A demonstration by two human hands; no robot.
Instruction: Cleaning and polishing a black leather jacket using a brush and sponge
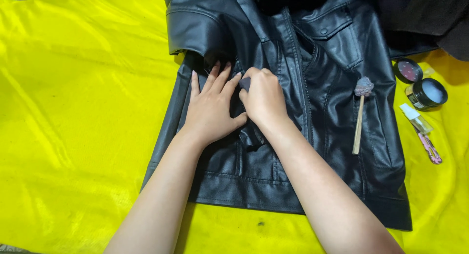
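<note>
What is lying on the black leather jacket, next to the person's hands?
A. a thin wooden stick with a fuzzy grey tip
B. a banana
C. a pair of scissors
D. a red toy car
A: a thin wooden stick with a fuzzy grey tip rests on the black leather jacket, to the side of the right hand, while the left hand presses flat on the leather.

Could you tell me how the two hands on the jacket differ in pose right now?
The left hand lies flat with fingers spread, while the right hand is curled, pinching a small dark pad. The left holds nothing. Both press on the black jacket.
</note>
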